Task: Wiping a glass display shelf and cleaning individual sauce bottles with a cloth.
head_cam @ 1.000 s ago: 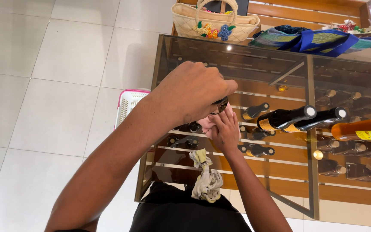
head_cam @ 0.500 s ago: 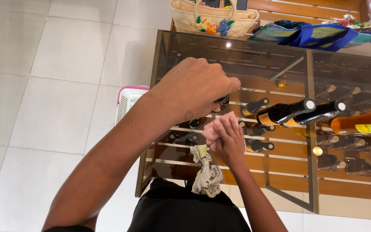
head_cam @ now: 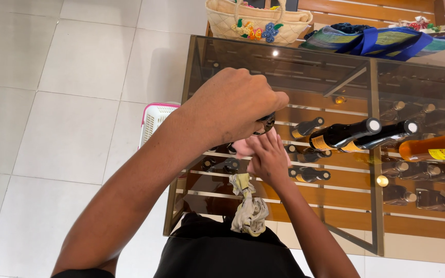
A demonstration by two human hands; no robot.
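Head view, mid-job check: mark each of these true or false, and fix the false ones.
1. The left hand is closed around a small dark object. True.
2. The right hand is pressed against something pink, and a crumpled pale cloth hangs below it. True.
3. The glass cabinet has nothing in it. False: bottles lie on their sides on wooden racks under the glass.
4. The straw basket stands on the glass top. False: it sits on a wooden bench beyond the cabinet.
5. A white crate with a pink rim sits on the tiled floor by the cabinet. True.
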